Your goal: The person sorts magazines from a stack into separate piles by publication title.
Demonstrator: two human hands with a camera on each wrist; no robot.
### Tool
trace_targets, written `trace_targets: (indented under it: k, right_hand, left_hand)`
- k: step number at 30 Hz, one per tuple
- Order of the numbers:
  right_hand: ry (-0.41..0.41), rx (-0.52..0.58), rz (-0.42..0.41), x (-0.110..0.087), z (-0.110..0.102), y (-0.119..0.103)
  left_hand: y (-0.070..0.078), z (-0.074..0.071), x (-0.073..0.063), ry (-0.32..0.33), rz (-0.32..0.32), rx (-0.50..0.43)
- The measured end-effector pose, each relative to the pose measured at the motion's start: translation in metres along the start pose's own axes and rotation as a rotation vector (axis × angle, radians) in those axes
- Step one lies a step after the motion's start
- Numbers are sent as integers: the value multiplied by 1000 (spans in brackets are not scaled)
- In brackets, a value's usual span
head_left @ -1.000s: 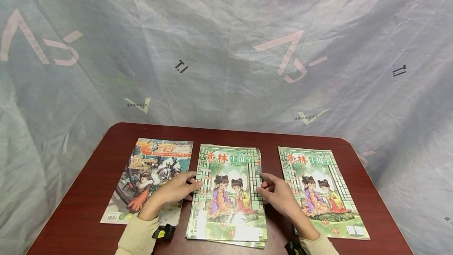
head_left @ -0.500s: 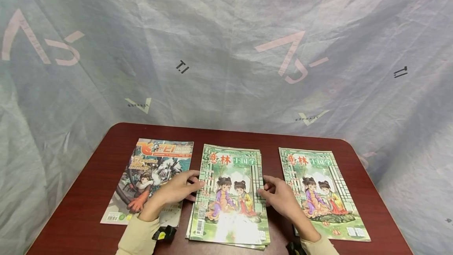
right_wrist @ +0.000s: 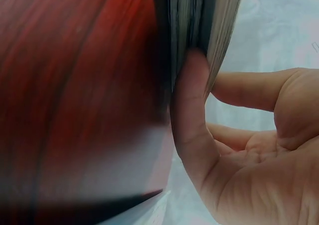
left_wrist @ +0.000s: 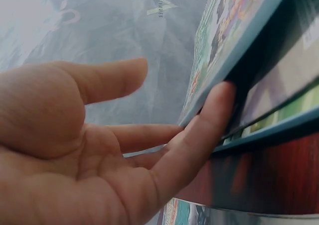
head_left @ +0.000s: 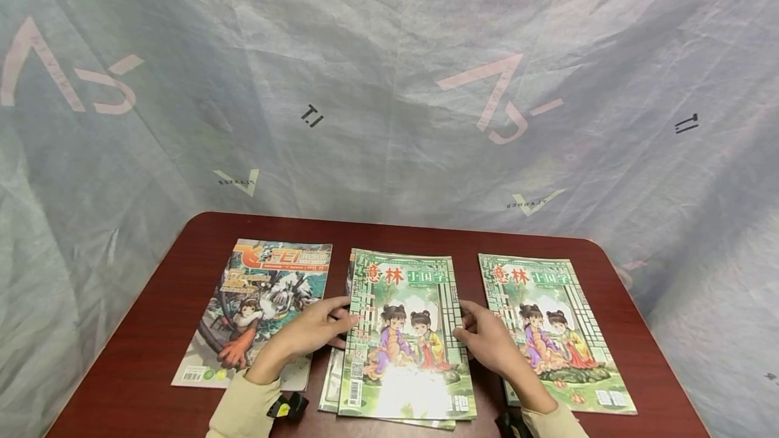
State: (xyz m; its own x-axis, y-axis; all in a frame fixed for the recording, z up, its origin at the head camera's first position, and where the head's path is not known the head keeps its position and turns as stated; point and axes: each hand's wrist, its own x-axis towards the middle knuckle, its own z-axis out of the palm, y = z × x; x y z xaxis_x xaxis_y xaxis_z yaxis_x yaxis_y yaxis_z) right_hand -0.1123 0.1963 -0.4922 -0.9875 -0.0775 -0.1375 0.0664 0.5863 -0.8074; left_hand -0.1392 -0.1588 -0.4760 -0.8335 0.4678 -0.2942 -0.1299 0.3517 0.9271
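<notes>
In the head view, a green magazine [head_left: 402,336] with two cartoon figures lies over other magazines, offset to the right of the one below. My left hand [head_left: 319,326] is at its left edge. The left wrist view shows the fingers [left_wrist: 199,120] extended against the underside of its spine, the thumb raised apart from the cover. A gap shows between this magazine and those beneath. My right hand [head_left: 487,336] pinches its right edge, thumb [right_wrist: 244,89] on the cover side and a finger [right_wrist: 192,90] at the page edges.
To the left lies a magazine [head_left: 262,303] with an orange title, partly behind my left forearm. Another green magazine [head_left: 560,336] with the same cover lies at the right. The dark red table [head_left: 146,303] has a grey printed cloth [head_left: 389,86] behind it.
The upper green magazine has slid to the right, with both hands moving along. More of the magazine below now shows at its left edge. The side magazines stay put.
</notes>
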Motion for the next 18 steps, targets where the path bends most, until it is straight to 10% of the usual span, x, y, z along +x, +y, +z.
trace_targets:
  k: [18]
  right_hand:
    - [34,93,-28,4,-4,4]
  left_hand:
    - [3,25,5,289,94,167]
